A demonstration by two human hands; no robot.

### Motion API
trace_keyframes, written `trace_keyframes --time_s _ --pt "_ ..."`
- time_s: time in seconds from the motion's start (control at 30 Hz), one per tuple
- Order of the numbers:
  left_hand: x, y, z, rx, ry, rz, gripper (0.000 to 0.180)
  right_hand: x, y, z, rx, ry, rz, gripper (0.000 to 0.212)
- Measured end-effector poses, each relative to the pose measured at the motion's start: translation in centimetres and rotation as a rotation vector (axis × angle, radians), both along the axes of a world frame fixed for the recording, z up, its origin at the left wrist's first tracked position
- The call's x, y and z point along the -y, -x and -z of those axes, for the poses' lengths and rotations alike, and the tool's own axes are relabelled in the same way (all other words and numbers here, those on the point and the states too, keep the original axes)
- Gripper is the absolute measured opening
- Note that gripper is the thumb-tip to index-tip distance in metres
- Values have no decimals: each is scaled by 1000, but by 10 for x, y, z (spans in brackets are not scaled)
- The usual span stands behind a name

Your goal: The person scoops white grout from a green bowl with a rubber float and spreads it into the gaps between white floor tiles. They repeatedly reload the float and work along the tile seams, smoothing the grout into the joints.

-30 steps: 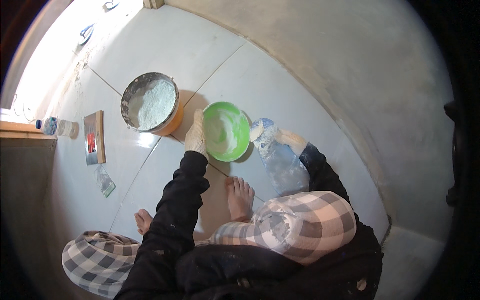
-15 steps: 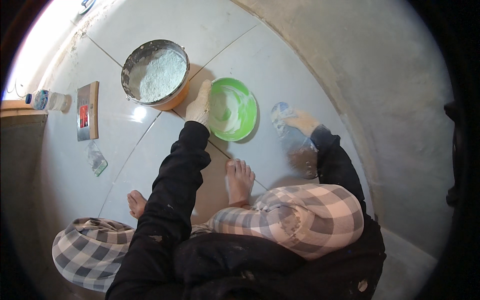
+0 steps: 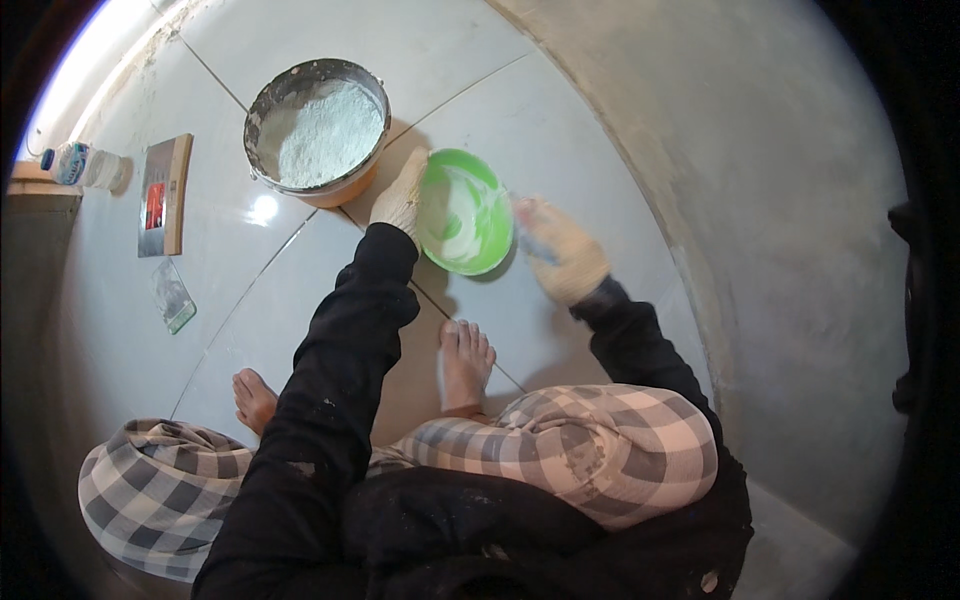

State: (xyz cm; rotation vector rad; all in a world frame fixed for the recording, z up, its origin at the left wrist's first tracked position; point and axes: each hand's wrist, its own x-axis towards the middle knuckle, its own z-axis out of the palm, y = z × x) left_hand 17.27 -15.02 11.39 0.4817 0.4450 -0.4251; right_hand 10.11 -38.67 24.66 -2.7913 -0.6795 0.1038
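My left hand (image 3: 402, 203), in a pale work glove, grips the left rim of a green bowl (image 3: 484, 255) with white paste smeared inside it. At the bowl's right side is my right hand (image 3: 572, 262), also gloved and smeared by motion. Its fingers are closed round a clear plastic bottle (image 3: 536, 238), of which only a blurred bluish end shows, pointing toward the bowl's rim. Beyond my left hand stands an orange bucket (image 3: 352, 186) with a dark, crusted rim, filled with pale powder (image 3: 328, 135).
To the left lie a wood-backed metal trowel blade (image 3: 163, 195), a clear packet (image 3: 174, 298) with a green edge, and a blue-capped water bottle (image 3: 88, 166). A grey wall (image 3: 770, 200) curves along the right. My bare feet (image 3: 466, 365) rest on the tiled floor (image 3: 270, 310).
My right hand has brought the bottle leftward, from beside the wall to the bowl's right rim. My left hand keeps its grip on the bowl. The view has shifted slightly.
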Motion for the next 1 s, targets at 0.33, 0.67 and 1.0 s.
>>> trace_keyframes --time_s 0.33,0.67,1.0 --pt "4 -8 19 101 -373 8 69 29 56 -11 -462 458 -106 50" --pt "-1 4 3 33 -240 55 55 91 -32 28 -940 -269 350 48" --pt "-4 -8 4 -32 -190 103 46 62 -53 -30 -633 -38 45 56"
